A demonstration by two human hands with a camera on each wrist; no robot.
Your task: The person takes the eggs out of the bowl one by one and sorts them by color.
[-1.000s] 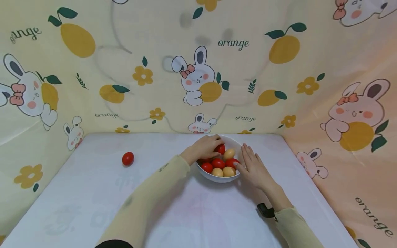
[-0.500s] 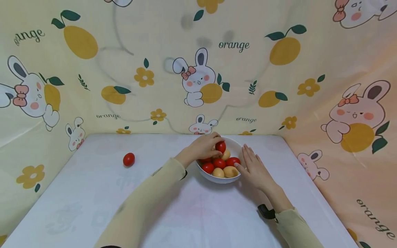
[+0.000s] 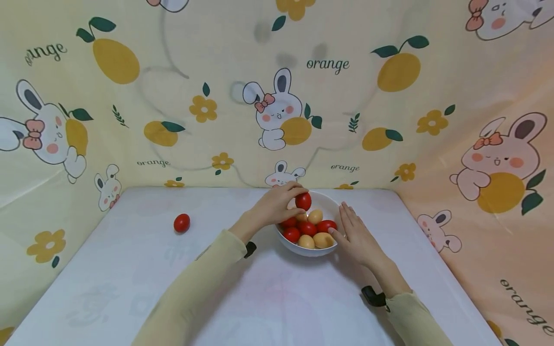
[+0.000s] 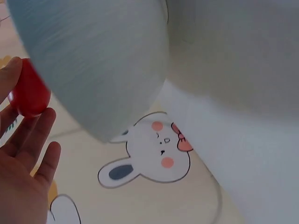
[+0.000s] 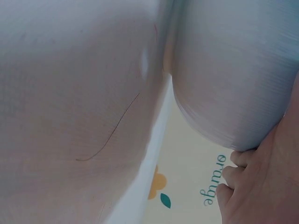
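Note:
My left hand [image 3: 275,203] pinches a red egg [image 3: 303,201] between thumb and fingers, over the left rear part of a white bowl [image 3: 298,249]. In the left wrist view, that red egg [image 4: 31,93] is in the fingertips beside the bowl's outer wall [image 4: 107,70]. Inside the bowl lie several more red eggs [image 3: 308,229] and several beige eggs [image 3: 323,240], some partly hidden behind the hand. My right hand [image 3: 360,240] rests along the bowl's right side, fingers straight, thumb at the rim. Its fingers lie against the outer wall in the right wrist view.
One separate red egg [image 3: 182,223] lies on the white table [image 3: 242,298], well left of the bowl. A patterned cloth [image 3: 207,139] stands as a wall behind and at both sides of the table.
My left hand has drawn back slightly left and up with the red egg, uncovering more beige eggs in the bowl. The right hand stays at the rim. The head view has shifted a little.

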